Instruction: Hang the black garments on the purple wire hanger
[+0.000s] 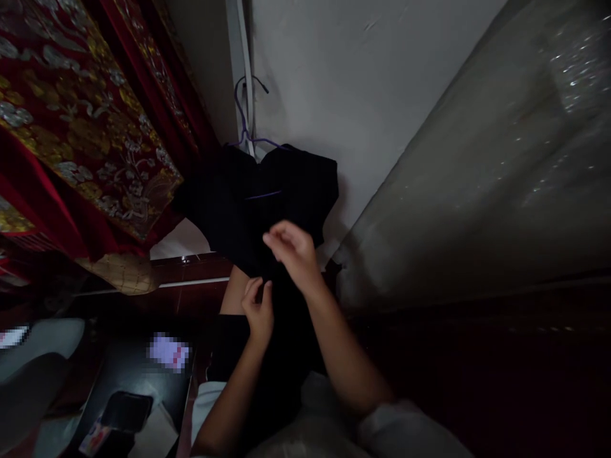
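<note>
A black short-sleeved garment [286, 184] hangs on a purple wire hanger [244, 121] against a white wall. My left hand [258, 310] pinches the garment's lower edge, fingers closed on the cloth. My right hand [292, 251] hovers in front of the garment's middle, slightly blurred, with its fingers loosely bent and apart and nothing visible in them. Both forearms reach up from the bottom of the view, out of white sleeves.
A red and gold embroidered curtain [81, 121] hangs at the left. A grey plastic-covered surface [477, 191] fills the right. Below left is a dark table [128, 375] with a black object [126, 412] and papers. A straw broom head [121, 273] lies near the dark red floor.
</note>
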A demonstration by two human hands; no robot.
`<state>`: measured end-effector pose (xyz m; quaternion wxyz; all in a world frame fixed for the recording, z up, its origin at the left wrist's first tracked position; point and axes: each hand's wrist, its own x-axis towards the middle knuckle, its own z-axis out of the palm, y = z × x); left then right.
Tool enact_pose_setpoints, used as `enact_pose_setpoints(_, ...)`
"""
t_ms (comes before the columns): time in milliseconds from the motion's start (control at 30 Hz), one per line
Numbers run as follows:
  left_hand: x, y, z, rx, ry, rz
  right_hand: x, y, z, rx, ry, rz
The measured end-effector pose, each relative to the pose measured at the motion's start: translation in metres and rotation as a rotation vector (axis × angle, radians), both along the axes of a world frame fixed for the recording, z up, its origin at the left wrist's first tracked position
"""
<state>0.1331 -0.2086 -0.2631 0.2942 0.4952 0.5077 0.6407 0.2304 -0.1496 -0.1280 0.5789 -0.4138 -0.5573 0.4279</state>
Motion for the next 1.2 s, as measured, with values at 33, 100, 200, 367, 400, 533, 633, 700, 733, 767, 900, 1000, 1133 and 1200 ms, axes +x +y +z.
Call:
enact_pose_setpoints(33,-0.002,0.0,0.003,0.026,0.043,-0.03,0.004,-0.012,-0.022,-0.063,0.002,-0.025)
enact_pose_setpoints(100,-0.005,0.0,0.007,0.073,0.135,-0.099,0.012,-0.026,-0.06,-0.179,-0.052,0.051)
enact_pose_setpoints(200,-0.009,0.0,0.011,0.131,0.241,-0.156,0.022,-0.023,-0.085,-0.242,-0.171,0.137)
enact_pose_setpoints(367,-0.013,-0.001,0.013,0.124,0.263,-0.082,0.031,-0.017,-0.073,-0.269,-0.316,0.276)
enact_pose_setpoints(400,-0.013,-0.002,0.013,0.119,0.258,-0.065,0.03,-0.02,-0.072,-0.291,-0.291,0.313)
enact_pose_setpoints(533,-0.01,-0.002,0.015,0.073,0.225,-0.053,0.02,-0.023,-0.069,-0.361,-0.072,0.278)
enact_pose_setpoints(633,-0.004,0.003,0.009,0.057,0.223,-0.088,0.014,0.006,-0.042,-0.383,0.043,0.186)
enact_pose_setpoints(700,0.001,0.009,0.003,0.064,0.276,-0.111,0.013,0.041,-0.006,-0.312,0.086,0.108)
enact_pose_setpoints(733,0.003,0.013,0.0,0.06,0.311,-0.132,0.012,0.06,0.014,-0.241,0.103,0.056)
enact_pose_setpoints(767,0.005,0.017,-0.001,0.049,0.34,-0.16,0.011,0.078,0.035,-0.166,0.106,0.006)
enact_pose_setpoints(900,0.002,0.036,0.013,-0.029,0.455,-0.321,0.005,0.12,0.093,0.035,0.091,-0.079)
enact_pose_setpoints(1000,-0.008,0.054,0.052,0.012,0.565,-0.474,0.002,0.113,0.101,0.077,0.09,-0.056)
enact_pose_setpoints(1133,-0.026,0.085,0.132,0.308,0.453,-0.329,0.006,0.092,0.094,0.08,0.086,-0.032)
enact_pose_setpoints(1200,-0.033,0.102,0.173,0.462,0.425,-0.214,0.007,0.087,0.093,0.094,0.08,-0.023)
